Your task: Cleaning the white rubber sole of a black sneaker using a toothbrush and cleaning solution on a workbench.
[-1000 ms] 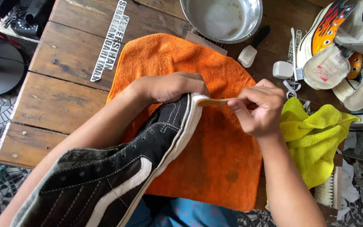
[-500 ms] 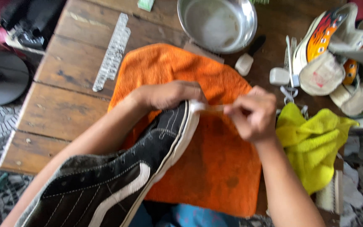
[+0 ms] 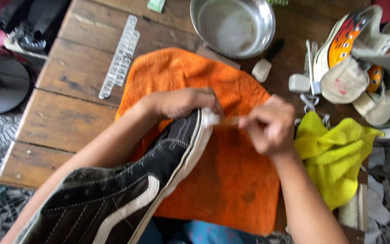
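Note:
A black high-top sneaker with a white side stripe and white sole lies tilted over an orange towel on the wooden table. My left hand grips the shoe's toe from above. My right hand pinches a small brush whose tip touches the white toe edge; the frame is blurred, so the brush's details are unclear.
A metal bowl stands at the back. A yellow cloth lies to the right, beside white flame-patterned sneakers. A clear studded strip, a black-handled brush and a white block lie on the table.
The view has shifted and blurred slightly. My right hand with the brush stays at the toe, moving in small strokes against the sole edge. My left hand keeps its hold.

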